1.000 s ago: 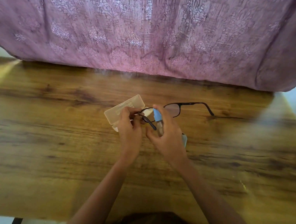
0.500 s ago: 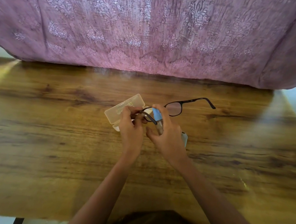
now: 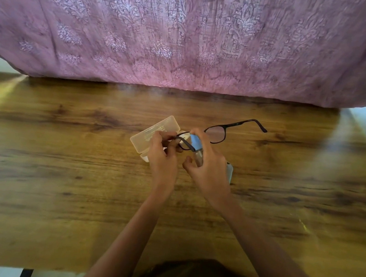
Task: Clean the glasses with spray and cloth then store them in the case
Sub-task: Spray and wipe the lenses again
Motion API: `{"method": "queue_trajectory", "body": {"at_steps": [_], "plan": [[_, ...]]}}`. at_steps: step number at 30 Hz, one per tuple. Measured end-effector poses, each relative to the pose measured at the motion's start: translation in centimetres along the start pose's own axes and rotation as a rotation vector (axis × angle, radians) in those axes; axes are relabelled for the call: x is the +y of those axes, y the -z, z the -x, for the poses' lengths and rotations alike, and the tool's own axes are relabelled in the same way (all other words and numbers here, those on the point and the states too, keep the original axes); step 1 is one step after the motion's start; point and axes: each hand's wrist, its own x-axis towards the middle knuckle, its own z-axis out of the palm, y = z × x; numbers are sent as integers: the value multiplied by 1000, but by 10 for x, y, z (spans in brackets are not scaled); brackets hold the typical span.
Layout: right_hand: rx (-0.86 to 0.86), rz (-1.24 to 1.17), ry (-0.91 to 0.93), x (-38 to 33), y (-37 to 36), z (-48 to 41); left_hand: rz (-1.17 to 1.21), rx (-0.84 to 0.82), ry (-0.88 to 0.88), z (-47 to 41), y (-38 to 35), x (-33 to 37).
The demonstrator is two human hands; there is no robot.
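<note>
Dark-framed glasses (image 3: 220, 132) are held above the wooden table, one temple arm pointing to the far right. My left hand (image 3: 164, 157) pinches the frame at its near left corner. My right hand (image 3: 208, 166) is closed round a small spray bottle with a light blue top (image 3: 195, 143), its nozzle right by the left lens. The translucent case (image 3: 151, 134) lies open on the table just behind my left hand. A pale blue cloth (image 3: 229, 172) peeks out on the table under my right hand, mostly hidden.
The wooden table (image 3: 53, 165) stretches wide on both sides of my hands. A pink patterned cloth (image 3: 194, 32) hangs along the far edge. The near table edge runs just in front of my body.
The glasses have tilted, so the far temple arm has lifted higher off the table. Both hands have stayed almost in place with the same grips.
</note>
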Motion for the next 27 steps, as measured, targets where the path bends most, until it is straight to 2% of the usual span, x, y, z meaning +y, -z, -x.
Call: {"method": "queue_trajectory", "body": {"at_steps": [8, 13, 18, 23, 27], "plan": [[19, -33, -100, 5, 6, 2, 2, 38, 11, -1, -2, 0], [70, -222, -146, 25, 19, 1, -38, 90, 12, -5, 1, 2], [134, -153, -229, 56, 33, -1, -49, 109, 40, -7, 5, 1], [125, 15, -306, 89, 42, -8, -34, 98, 28, -5, 7, 2], [132, 57, -348, 102, 44, -13, -16, 79, 28, -4, 7, 0]]}}
